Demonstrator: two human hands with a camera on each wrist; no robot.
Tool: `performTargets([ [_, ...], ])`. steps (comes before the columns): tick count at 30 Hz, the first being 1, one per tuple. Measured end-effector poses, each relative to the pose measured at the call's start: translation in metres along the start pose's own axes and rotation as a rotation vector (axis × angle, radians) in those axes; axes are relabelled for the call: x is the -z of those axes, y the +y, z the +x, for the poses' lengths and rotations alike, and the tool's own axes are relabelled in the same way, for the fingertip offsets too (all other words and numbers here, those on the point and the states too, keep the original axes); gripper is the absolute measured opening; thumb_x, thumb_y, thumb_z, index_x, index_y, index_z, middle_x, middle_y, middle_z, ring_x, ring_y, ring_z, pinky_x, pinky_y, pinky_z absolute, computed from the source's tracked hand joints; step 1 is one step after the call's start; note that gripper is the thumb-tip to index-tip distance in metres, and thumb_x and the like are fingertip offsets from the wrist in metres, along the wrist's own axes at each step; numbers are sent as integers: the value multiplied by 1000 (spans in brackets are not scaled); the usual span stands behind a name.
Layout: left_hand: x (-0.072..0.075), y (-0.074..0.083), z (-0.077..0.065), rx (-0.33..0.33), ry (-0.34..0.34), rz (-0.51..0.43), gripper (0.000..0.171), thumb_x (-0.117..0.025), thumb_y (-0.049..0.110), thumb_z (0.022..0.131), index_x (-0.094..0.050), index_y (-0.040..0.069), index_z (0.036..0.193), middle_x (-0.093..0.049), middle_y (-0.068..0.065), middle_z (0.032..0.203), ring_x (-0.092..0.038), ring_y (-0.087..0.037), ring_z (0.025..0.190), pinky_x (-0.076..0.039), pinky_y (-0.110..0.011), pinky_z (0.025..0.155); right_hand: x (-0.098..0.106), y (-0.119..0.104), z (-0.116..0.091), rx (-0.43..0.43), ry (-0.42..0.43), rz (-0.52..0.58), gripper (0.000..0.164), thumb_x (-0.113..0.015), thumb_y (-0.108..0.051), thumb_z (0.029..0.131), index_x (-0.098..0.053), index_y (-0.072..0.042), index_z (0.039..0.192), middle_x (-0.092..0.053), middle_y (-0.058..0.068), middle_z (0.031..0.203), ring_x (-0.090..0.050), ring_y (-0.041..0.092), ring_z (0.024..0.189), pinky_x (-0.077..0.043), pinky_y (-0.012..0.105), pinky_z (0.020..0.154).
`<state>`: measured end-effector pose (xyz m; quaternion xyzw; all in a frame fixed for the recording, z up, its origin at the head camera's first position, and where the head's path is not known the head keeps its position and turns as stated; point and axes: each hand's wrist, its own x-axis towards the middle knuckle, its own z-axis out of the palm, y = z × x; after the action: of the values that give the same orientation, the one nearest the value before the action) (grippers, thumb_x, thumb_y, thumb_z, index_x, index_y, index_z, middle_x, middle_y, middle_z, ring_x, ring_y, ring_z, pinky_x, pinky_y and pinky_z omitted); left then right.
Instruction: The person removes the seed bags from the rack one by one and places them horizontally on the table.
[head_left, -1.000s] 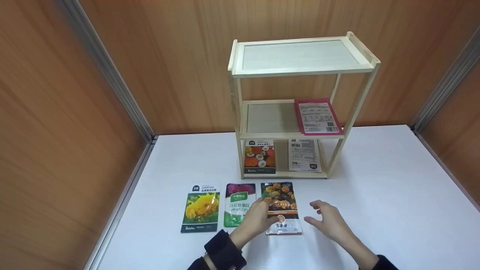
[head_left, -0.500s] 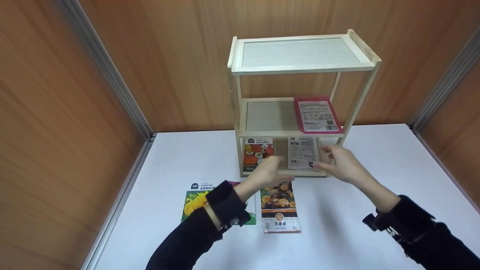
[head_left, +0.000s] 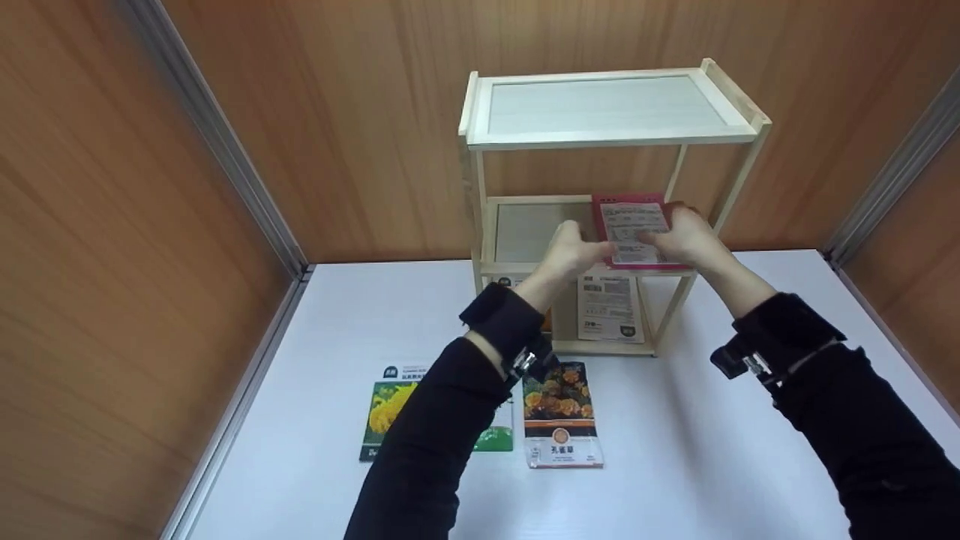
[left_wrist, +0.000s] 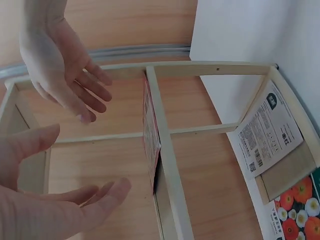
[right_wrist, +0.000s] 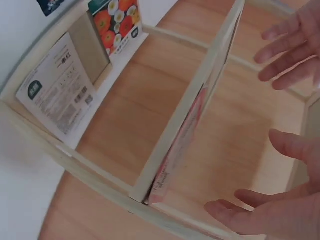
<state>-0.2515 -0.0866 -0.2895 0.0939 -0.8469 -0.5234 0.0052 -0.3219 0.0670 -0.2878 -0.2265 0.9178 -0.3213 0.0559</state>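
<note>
A pink-edged seed packet (head_left: pixel 628 217) lies with its printed white back up, at the right of the wooden rack's middle shelf (head_left: pixel 525 234). My left hand (head_left: pixel 568 253) is over that shelf, at the packet's left side, fingers spread. At its right side is my right hand (head_left: pixel 688 238), partly covering it in the head view. Both wrist views show a gap between the packet (left_wrist: pixel 150 132) and the hands, thumbs and fingers apart, nothing held. On the bottom shelf are a white printed packet (head_left: pixel 609 309) and, mostly behind my left wrist, an orange-flower packet (right_wrist: pixel 115 25).
The rack's top shelf (head_left: pixel 607 109) overhangs the middle one, with slim posts at the corners. On the white table in front lie a yellow-flower packet (head_left: pixel 386 409), a green-and-white packet (head_left: pixel 495 437) partly under my left sleeve, and a marigold packet (head_left: pixel 561 420). Wood panels stand around.
Both hands have risen from over the packets on the table, past the bottom shelf, to the middle shelf beside the pink-edged packet. The packets have stayed in place.
</note>
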Motion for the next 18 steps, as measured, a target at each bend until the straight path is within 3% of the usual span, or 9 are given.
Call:
performTargets([
  [5, -17, 5, 22, 86, 116, -73, 53, -61, 15, 82, -39, -6, 125, -48, -16, 121, -46, -23, 111, -39, -28, 90, -3, 8, 17, -56, 28, 106, 45, -50, -17, 86, -45, 15, 116, -49, 34, 112, -48, 45, 101, -38, 51, 87],
  [7, -35, -11, 53, 86, 158, -80, 52, -62, 16, 80, -41, -6, 122, -50, -17, 117, -49, -24, 107, -42, -28, 86, -4, 12, 21, -98, 51, 115, 47, -49, -20, 85, -44, 16, 116, -48, 35, 111, -48, 45, 100, -39, 50, 87],
  [9, -58, -34, 93, 89, 193, -68, 49, -62, 18, 77, -45, -6, 117, -54, -15, 110, -53, -22, 99, -45, -28, 79, -4, 16, 24, -147, 65, 111, 51, -48, -22, 85, -42, 18, 116, -46, 35, 112, -47, 44, 100, -38, 50, 87],
  [12, -96, -73, 163, 108, 201, -151, 41, -63, 18, 76, -50, -3, 109, -57, -10, 99, -55, -19, 87, -48, -28, 69, -5, 22, 26, -206, 67, 112, 54, -47, -25, 85, -40, 19, 117, -46, 35, 113, -47, 42, 100, -38, 49, 87],
  [13, -104, -79, 174, 112, 205, -187, 38, -64, 17, 76, -52, -2, 106, -57, -9, 95, -55, -18, 82, -48, -28, 65, -6, 24, 27, -223, 62, 115, 55, -47, -25, 86, -40, 19, 117, -46, 35, 113, -47, 42, 100, -38, 48, 88],
  [15, -111, -83, 178, 98, 210, -260, 31, -64, 14, 73, -53, -2, 98, -56, -6, 86, -53, -15, 73, -47, -25, 59, -7, 26, 28, -252, 48, 122, 56, -47, -26, 86, -39, 19, 118, -45, 34, 114, -46, 41, 101, -38, 47, 89],
  [16, -110, -77, 170, 121, 199, -284, 32, -65, 14, 74, -54, -2, 99, -57, -6, 86, -53, -15, 73, -47, -26, 60, -7, 26, 28, -265, 38, 129, 57, -46, -26, 86, -37, 19, 119, -44, 34, 116, -45, 41, 103, -37, 47, 90],
  [17, -106, -70, 157, 105, 215, -287, 31, -67, 13, 71, -55, -3, 94, -56, -6, 82, -52, -15, 69, -46, -25, 57, -8, 27, 28, -278, 25, 135, 58, -46, -26, 87, -34, 20, 121, -42, 35, 119, -43, 42, 106, -35, 47, 92],
  [18, -98, -56, 135, 125, 217, -276, 31, -67, 14, 71, -55, -2, 96, -57, -5, 84, -52, -14, 71, -46, -24, 59, -8, 27, 28, -290, 13, 142, 60, -46, -26, 87, -31, 20, 123, -39, 35, 121, -40, 43, 109, -33, 47, 94],
])
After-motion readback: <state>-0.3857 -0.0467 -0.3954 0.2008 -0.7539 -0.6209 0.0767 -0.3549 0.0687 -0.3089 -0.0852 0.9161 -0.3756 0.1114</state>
